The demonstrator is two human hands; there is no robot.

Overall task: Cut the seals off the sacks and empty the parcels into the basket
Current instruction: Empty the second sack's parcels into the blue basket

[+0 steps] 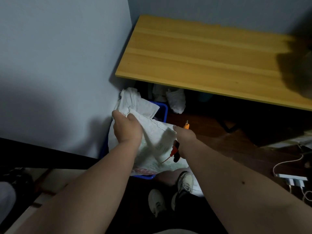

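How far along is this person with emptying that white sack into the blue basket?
Mid-job, it seems. Both hands hold the white woven sack over the blue plastic basket: the left hand grips its bunched fabric, the right hand holds its edge along with an orange-handled cutter. A red seal tag dangles by the right wrist, apparently cut. Whether parcels have dropped in is hidden. Another crumpled white sack waits under the wooden table.

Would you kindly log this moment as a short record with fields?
left hand: left hand grips the white sack by its upper fabric
right hand: right hand holds the sack's other edge, with a yellow cutter and a red seal beside it
sack position: held over the blue basket
basket place: on the floor by the wall, beside the wooden table
contents: hidden
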